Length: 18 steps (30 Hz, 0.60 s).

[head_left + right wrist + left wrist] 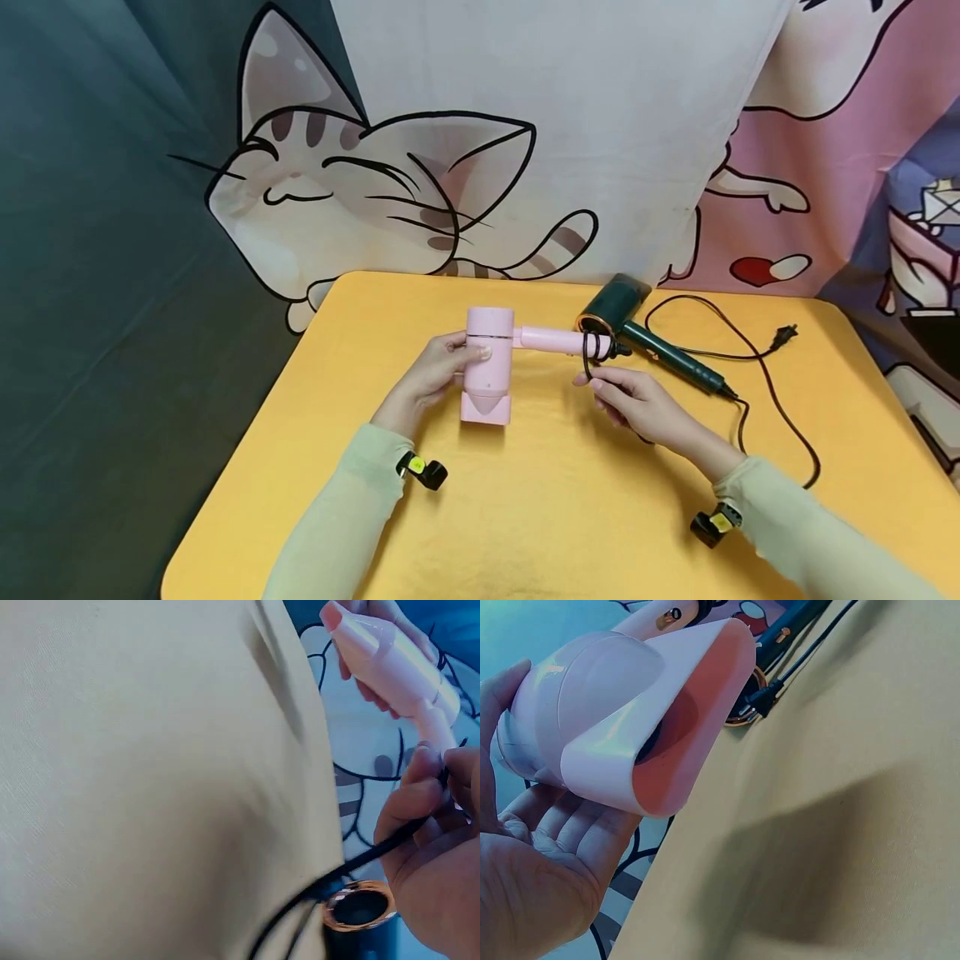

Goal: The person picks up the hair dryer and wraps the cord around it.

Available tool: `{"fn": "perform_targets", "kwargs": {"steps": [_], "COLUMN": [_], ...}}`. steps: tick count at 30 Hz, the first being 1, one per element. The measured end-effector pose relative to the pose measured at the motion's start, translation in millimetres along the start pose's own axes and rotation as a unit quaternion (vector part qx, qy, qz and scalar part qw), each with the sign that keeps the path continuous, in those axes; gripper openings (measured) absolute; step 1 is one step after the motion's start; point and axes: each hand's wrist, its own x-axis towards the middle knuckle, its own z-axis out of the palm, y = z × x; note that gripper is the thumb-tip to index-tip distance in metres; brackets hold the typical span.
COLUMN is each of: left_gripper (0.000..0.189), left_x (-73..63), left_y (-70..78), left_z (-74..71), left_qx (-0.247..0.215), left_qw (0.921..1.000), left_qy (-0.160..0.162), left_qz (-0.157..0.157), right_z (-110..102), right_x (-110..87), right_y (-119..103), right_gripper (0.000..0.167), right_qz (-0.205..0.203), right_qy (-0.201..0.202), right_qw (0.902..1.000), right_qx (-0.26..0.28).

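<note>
Pink hair dryer (489, 362) is held up over the front-middle part of the yellow table (525, 517), its barrel roughly upright in the head view and its handle (551, 339) pointing right. The left hand (431, 371) has its grip closed around the barrel, the thumb lying across the near side and the fingers behind. At the barrel's near end is a flattened nozzle (604, 754), whose wide mouth shows in the left wrist view.

A black cord (361, 860) is looped around the far end of the handle, and the right hand (637, 404) has its grip pinching that cord between thumb and fingers, just below the loops.

Behind and to the right, a dark green hair dryer (663, 351) lies on the table, a copper-coloured ring round its barrel's end. Its handle slants toward the right sleeve (810, 517), which is pale green. A black power cord (817, 460) curves to its right, with a two-pin plug (785, 335) near the table's back right corner. Beyond the table hangs fabric printed with a cartoon cat (337, 192).
</note>
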Motion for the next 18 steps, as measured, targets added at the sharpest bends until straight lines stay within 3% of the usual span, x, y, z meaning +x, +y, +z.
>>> {"fn": "perform_targets", "kwargs": {"steps": [9,18], "left_gripper": [0.05,0.051], "left_x": [-0.1,-0.5], "left_y": [1.6,2.9], "left_z": [2.5,4.2], "left_qx": [-0.006,-0.006], "left_qw": [0.9999,1.0], "left_qy": [-0.009,-0.003], "left_qz": [0.0,-0.003], "right_z": [1.9,0.8], "right_x": [8.0,13.8], "right_y": [21.7,29.4], "right_gripper": [0.039,0.043], "right_qz": [0.076,0.086], "right_qy": [-0.006,-0.009], "right_qw": [0.9944,0.9905], "right_qx": [0.073,0.107]}}
